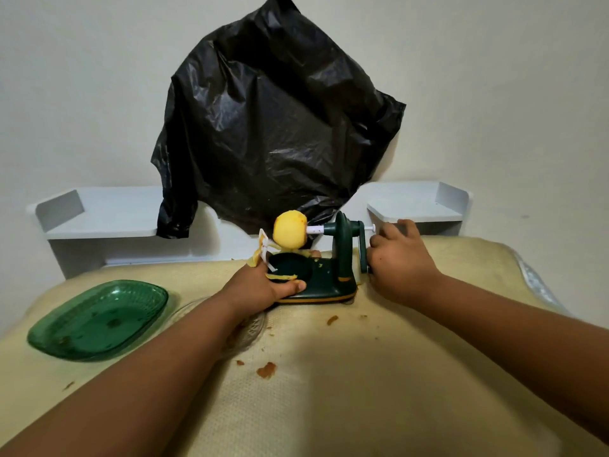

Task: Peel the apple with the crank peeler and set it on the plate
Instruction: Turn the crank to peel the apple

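Observation:
A dark green crank peeler (324,277) stands on the yellow cloth at the middle. A peeled yellow apple (290,229) is spiked on its white shaft. The white blade arm (264,250) sits left of the apple with yellow peel hanging from it. My left hand (260,286) presses on the front left of the peeler's base, thumb along its edge. My right hand (397,258) is closed on the crank handle (364,255) at the peeler's right side. A green glass plate (99,319) lies at the left.
A clear glass dish (245,331) lies partly under my left forearm. Peel scraps (266,370) dot the yellow cloth (362,374). White shelves (418,209) and a black plastic bag (273,127) on the wall stand behind the peeler.

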`<state>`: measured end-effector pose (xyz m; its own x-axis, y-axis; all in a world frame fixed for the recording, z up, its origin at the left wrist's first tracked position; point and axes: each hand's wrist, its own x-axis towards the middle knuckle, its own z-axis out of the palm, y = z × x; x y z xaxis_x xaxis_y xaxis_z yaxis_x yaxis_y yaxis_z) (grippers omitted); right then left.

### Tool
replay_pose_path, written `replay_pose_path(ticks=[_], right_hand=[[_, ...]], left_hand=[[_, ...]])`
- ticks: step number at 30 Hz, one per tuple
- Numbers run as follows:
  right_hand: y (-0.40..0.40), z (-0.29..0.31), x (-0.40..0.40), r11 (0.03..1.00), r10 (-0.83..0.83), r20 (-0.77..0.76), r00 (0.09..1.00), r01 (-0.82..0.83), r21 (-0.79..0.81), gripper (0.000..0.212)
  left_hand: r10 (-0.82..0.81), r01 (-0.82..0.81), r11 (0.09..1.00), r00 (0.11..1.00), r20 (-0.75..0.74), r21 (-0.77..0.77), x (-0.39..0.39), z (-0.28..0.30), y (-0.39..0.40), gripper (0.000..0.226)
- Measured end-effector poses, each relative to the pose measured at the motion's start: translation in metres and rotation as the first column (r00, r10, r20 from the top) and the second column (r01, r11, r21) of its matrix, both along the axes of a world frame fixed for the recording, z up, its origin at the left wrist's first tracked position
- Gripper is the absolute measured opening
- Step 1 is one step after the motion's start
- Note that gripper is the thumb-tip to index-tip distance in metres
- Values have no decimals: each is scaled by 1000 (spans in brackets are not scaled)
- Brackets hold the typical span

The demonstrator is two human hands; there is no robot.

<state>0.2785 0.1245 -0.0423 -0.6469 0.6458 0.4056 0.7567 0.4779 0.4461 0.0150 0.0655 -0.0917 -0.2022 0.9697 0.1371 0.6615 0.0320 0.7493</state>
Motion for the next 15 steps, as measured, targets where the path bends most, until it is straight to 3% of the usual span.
replay_pose_path(ticks=[7, 11, 15], right_hand=[[1, 19, 3, 956, 223, -215, 951, -170, 238, 14], [7, 25, -6, 965, 244, -380, 892, -185, 185, 20], [12, 34, -15, 957, 285, -591, 754, -261, 128, 34]], left_hand=[[-2, 1, 1000, 1000, -27, -13, -4, 0, 1, 64], [-6, 6, 1000, 1000, -24, -12, -5, 0, 4, 73], [-36, 36, 999, 999, -18, 7, -9, -5, 4, 58]])
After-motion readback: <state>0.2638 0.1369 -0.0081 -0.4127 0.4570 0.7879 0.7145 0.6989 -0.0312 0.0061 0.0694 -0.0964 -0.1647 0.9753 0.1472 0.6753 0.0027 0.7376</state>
